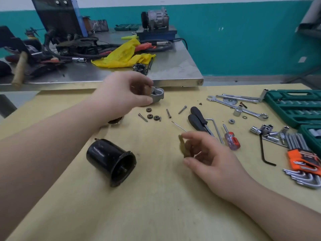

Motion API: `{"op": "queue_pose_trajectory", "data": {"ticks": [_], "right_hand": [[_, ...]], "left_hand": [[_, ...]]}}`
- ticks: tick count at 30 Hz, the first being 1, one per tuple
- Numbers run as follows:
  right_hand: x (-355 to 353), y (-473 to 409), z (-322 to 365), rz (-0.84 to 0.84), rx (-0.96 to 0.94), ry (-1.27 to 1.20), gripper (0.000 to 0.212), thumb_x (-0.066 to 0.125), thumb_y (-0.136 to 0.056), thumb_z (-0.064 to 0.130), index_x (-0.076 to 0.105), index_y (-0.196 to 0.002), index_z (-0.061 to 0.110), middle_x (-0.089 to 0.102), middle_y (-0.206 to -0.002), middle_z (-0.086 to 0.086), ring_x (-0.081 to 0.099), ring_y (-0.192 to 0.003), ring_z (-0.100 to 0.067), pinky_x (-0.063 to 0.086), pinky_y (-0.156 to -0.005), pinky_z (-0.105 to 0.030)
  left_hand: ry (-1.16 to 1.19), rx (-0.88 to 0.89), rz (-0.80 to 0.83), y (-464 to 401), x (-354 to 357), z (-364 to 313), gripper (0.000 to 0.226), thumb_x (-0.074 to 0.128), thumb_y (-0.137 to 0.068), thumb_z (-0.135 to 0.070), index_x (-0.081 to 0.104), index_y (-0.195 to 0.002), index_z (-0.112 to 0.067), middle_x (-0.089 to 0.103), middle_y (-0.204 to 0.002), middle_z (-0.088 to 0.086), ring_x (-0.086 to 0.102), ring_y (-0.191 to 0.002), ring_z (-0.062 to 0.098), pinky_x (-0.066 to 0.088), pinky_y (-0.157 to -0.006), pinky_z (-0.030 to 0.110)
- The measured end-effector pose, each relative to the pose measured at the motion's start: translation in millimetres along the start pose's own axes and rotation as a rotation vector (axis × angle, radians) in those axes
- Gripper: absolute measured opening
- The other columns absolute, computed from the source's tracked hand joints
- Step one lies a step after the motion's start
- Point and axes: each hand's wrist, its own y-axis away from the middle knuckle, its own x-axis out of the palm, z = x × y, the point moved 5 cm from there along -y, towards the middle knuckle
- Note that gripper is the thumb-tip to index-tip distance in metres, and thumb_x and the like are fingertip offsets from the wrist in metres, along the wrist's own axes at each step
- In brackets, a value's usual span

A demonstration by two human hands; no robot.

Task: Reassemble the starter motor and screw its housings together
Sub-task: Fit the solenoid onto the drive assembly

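A repair workshop. A wooden bench (156, 206) is strewn with spanners (239, 106), screwdrivers (199, 119), loose sockets (265, 130), a set of hex keys (302, 164) and green socket cases (295, 106). Behind it, a steel table (173, 66) carries a hammer (20, 66), cables, a yellow rag (125, 53) and a car compressor (155, 19) against a teal-painted wall (243, 40).

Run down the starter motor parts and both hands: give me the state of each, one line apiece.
Black motor housing: lying on its side, open end toward the camera, untouched.
Silver end housing: held in the left hand's grip, off the black housing.
Three small gears: loose on the table, not installed.
Long screws: lying loose, not driven in.
Left hand: gripping the silver end housing.
Right hand: pinching a small blurred brownish part.
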Motion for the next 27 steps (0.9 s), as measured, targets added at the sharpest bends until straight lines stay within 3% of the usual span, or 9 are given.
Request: {"op": "queue_pose_trajectory", "data": {"ticks": [2, 5, 9, 12, 16, 19, 22, 25, 27], "right_hand": [[-0.7, -2.0, -1.2, -0.04, 0.031, -0.116, 0.065, 0.078, -0.089, 0.003, 0.062, -0.129, 0.052, 0.067, -0.104, 0.008, 0.07, -0.096, -0.016, 0.059, -0.087, -0.033], [-2.5, -2.5, 0.0, -0.104, 0.05, -0.306, 0.071, 0.076, -0.089, -0.011, 0.061, -0.137, 0.038, 0.065, -0.107, -0.011, 0.072, -0.098, -0.013, 0.063, -0.085, -0.034], [-2.2, -1.5, 2.8, -0.11, 0.063, -0.413, 0.041, 0.087, -0.08, 0.001, 0.067, -0.111, 0.019, 0.073, -0.096, -0.007, 0.07, -0.085, -0.016, 0.059, -0.074, -0.027], [-5.7, -2.9, -0.1, -0.149, 0.147, -0.509, 0.027, 0.093, -0.072, 0.016, 0.071, -0.085, 0.025, 0.074, -0.087, -0.008, 0.068, -0.074, -0.021, 0.055, -0.065, -0.032], [-10.9, -2.4, -10.4, -0.177, 0.229, -0.64, 0.03, 0.095, -0.068, 0.033, 0.068, -0.074, 0.021, 0.063, -0.071, -0.012, 0.058, -0.063, -0.022, 0.045, -0.058, -0.031], [-7.5, -2.9, -12.8, -0.144, 0.227, -0.639, 0.027, 0.09, -0.069, 0.037, 0.07, -0.08, 0.023, 0.065, -0.071, -0.011, 0.057, -0.058, -0.021, 0.044, -0.052, -0.027], [-5.2, -6.0, -13.0, -0.112, 0.217, -0.601, 0.03, 0.088, -0.069, 0.036, 0.077, -0.093, 0.021, 0.062, -0.068, -0.006, 0.056, -0.056, -0.018, 0.045, -0.051, -0.025], [-4.7, -6.9, -10.5, -0.086, 0.218, -0.567, 0.048, 0.095, -0.063, 0.041, 0.078, -0.1, 0.017, 0.061, -0.069, -0.006, 0.056, -0.057, -0.018, 0.046, -0.052, -0.023], [-2.5, -5.4, -7.8, -0.057, 0.212, -0.551, 0.047, 0.096, -0.063, 0.044, 0.075, -0.093, 0.015, 0.062, -0.068, -0.008, 0.056, -0.056, -0.019, 0.047, -0.052, -0.023]], "left_hand": [[0.443, -0.04, -0.041, 47.4, 4.2, -16.1, 0.042, 0.095, -0.073, -0.035, 0.078, -0.112, -0.036, 0.082, -0.096, -0.014, 0.077, -0.081, -0.003, 0.056, -0.065, 0.013], [0.793, -0.079, -0.052, 113.3, 40.8, -36.4, 0.037, 0.092, -0.06, -0.025, 0.075, -0.093, -0.02, 0.083, -0.089, 0.003, 0.08, -0.08, 0.015, 0.06, -0.07, 0.017], [0.932, -0.172, -0.093, 153.8, 77.1, -30.1, 0.043, 0.106, -0.057, -0.014, 0.076, -0.088, -0.02, 0.083, -0.09, 0.01, 0.08, -0.081, 0.02, 0.061, -0.071, 0.022], [1.074, -0.213, -0.013, 157.4, 90.3, -26.2, 0.037, 0.101, -0.053, -0.018, 0.075, -0.08, -0.026, 0.082, -0.092, 0.011, 0.08, -0.081, 0.019, 0.061, -0.072, 0.022], [1.081, -0.342, 0.141, 152.6, 109.6, -18.7, 0.038, 0.1, -0.05, -0.017, 0.069, -0.069, -0.029, 0.081, -0.089, 0.007, 0.077, -0.08, 0.022, 0.063, -0.075, 0.029], [1.11, -0.327, 0.212, 148.0, 113.6, -18.0, 0.04, 0.099, -0.051, -0.012, 0.079, -0.083, -0.026, 0.077, -0.084, 0.0, 0.077, -0.079, 0.017, 0.06, -0.074, 0.024], [1.091, -0.309, 0.169, 140.6, 109.7, -11.7, 0.052, 0.094, -0.058, 0.002, 0.086, -0.101, -0.025, 0.073, -0.084, -0.008, 0.076, -0.08, 0.01, 0.059, -0.074, 0.017], [1.023, -0.299, 0.092, 136.7, 107.1, -5.6, 0.048, 0.099, -0.059, 0.001, 0.088, -0.1, -0.021, 0.075, -0.092, 0.004, 0.076, -0.085, 0.01, 0.057, -0.078, 0.014], [1.016, -0.306, 0.054, 134.9, 108.4, -2.9, 0.045, 0.094, -0.059, -0.005, 0.088, -0.1, -0.023, 0.077, -0.1, 0.01, 0.077, -0.09, 0.012, 0.057, -0.081, 0.015]]}}
